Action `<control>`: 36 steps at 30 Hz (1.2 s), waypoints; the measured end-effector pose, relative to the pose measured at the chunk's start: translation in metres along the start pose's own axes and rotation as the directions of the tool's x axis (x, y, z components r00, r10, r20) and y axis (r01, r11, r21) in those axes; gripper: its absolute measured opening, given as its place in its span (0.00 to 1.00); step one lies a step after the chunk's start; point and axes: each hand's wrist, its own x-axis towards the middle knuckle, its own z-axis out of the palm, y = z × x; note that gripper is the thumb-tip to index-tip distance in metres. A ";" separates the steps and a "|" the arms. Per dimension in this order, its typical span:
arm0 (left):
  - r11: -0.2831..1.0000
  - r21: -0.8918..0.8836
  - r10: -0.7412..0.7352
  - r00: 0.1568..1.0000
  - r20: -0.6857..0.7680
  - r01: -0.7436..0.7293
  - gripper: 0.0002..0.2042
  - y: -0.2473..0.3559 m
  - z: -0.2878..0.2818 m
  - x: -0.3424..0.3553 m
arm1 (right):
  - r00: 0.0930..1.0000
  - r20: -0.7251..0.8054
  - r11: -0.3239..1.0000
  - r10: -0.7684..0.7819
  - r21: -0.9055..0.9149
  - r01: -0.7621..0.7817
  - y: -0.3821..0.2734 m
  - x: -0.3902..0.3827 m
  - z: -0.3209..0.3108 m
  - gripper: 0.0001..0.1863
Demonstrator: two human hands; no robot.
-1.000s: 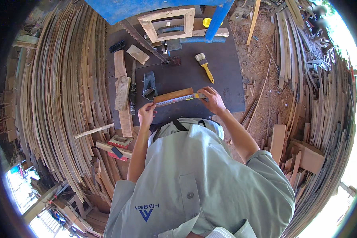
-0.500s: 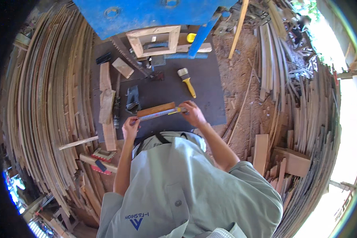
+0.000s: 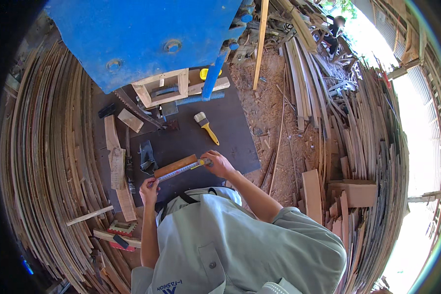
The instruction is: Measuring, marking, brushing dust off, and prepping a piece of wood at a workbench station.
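Note:
A tape measure is in my right hand, its fingers closed round the yellow-and-grey case. The pale blade is drawn out along the near long edge of a short brown wooden block on the dark board. My left hand pinches the free end of the blade near the block's left end. Just beyond that hand lies a black metal tool whose kind I cannot make out. Farther off, a paintbrush with a yellow handle rests on the board.
A blue panel overhangs the far side of the dark tabletop. Near it are a wooden frame, a handsaw and wood offcuts. Lumber stacks flank both sides. A person is at the far right.
My view has shifted, so the table and hands appear farther left and lower. Both hands keep the tape stretched along the block.

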 end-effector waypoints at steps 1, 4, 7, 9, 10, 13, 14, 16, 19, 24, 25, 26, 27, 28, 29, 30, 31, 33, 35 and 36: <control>1.000 -0.003 0.006 1.000 0.003 -0.006 0.11 0.001 0.000 0.000 | 1.000 -0.006 1.000 -0.001 -0.004 0.001 0.003 -0.001 0.001 0.20; 1.000 -0.009 0.002 1.000 0.010 -0.002 0.12 0.003 0.000 0.000 | 1.000 0.003 1.000 0.002 0.015 -0.002 0.006 0.002 0.002 0.21; 1.000 0.014 0.000 1.000 0.011 0.000 0.11 0.000 -0.001 0.003 | 0.999 0.027 1.000 -0.023 -0.013 0.024 -0.002 0.004 -0.005 0.21; 0.993 0.116 0.017 0.999 0.041 -0.022 0.12 0.000 -0.001 0.004 | 0.999 0.040 1.000 -0.013 0.001 0.013 -0.005 0.005 -0.008 0.20; 0.993 0.116 0.023 0.999 0.043 -0.028 0.12 -0.004 0.000 0.007 | 0.999 0.034 1.000 -0.014 0.000 0.014 -0.006 0.008 -0.010 0.20; 0.999 0.032 0.041 0.996 0.073 -0.044 0.12 -0.017 -0.002 0.012 | 1.000 -0.012 0.999 -0.029 0.015 0.029 -0.010 0.015 -0.016 0.19; 0.998 -0.025 0.061 0.996 0.068 -0.060 0.12 -0.016 -0.002 0.013 | 0.999 -0.025 1.000 -0.021 0.000 0.022 -0.011 0.021 -0.020 0.20; 0.994 -0.082 0.081 0.994 0.066 -0.076 0.12 -0.015 -0.003 0.020 | 0.999 -0.040 1.000 -0.011 -0.016 0.010 -0.010 0.031 -0.025 0.20; 0.992 -0.042 0.122 0.986 0.111 -0.118 0.12 -0.020 -0.005 0.044 | 1.000 -0.005 1.000 0.016 0.020 -0.016 0.000 0.044 -0.020 0.19; 0.998 -0.014 0.069 0.996 0.060 -0.068 0.09 -0.004 0.004 0.053 | 0.998 0.000 0.997 0.058 -0.047 -0.058 0.005 0.050 0.002 0.19; 0.997 -0.028 0.070 0.995 0.071 -0.068 0.09 -0.004 0.002 0.051 | 0.998 -0.008 0.997 0.058 -0.045 -0.058 0.003 0.048 0.005 0.20; 0.997 -0.029 0.067 0.996 0.064 -0.066 0.09 -0.004 0.002 0.050 | 0.999 -0.003 0.998 0.053 -0.045 -0.053 0.002 0.048 0.006 0.20; 0.995 -0.027 0.096 0.994 0.048 -0.095 0.09 -0.004 0.003 0.048 | 0.999 -0.033 0.999 0.022 -0.048 -0.023 0.000 0.047 0.007 0.19; 0.992 -0.024 0.126 0.991 0.036 -0.126 0.08 -0.002 0.005 0.047 | 0.998 -0.066 0.999 -0.007 -0.052 0.003 0.001 0.045 0.007 0.19; 0.995 -0.016 0.099 0.994 0.042 -0.099 0.08 0.000 0.004 0.046 | 0.998 -0.063 0.999 -0.009 -0.052 0.006 0.002 0.045 0.006 0.19; 0.995 -0.017 0.099 0.994 0.038 -0.098 0.08 0.001 0.003 0.043 | 0.999 -0.030 0.999 0.014 -0.039 -0.015 0.003 0.045 0.005 0.19; 0.996 -0.018 0.086 0.996 0.028 -0.085 0.08 0.004 0.005 0.041 | 0.999 0.001 0.999 0.037 -0.026 -0.037 0.004 0.046 0.004 0.20; 0.997 -0.020 0.075 0.997 0.015 -0.074 0.08 0.011 0.002 0.038 | 1.000 -0.008 1.000 0.013 -0.027 -0.013 0.005 0.045 0.002 0.20; 0.983 0.061 0.176 0.984 0.008 -0.176 0.08 0.010 -0.003 0.032 | 1.000 -0.012 1.000 -0.013 -0.028 0.013 0.006 0.044 -0.001 0.20; 0.983 0.059 0.176 0.984 0.002 -0.176 0.08 0.009 -0.006 0.029 | 1.000 -0.008 1.000 0.006 -0.015 -0.006 0.008 0.045 -0.004 0.20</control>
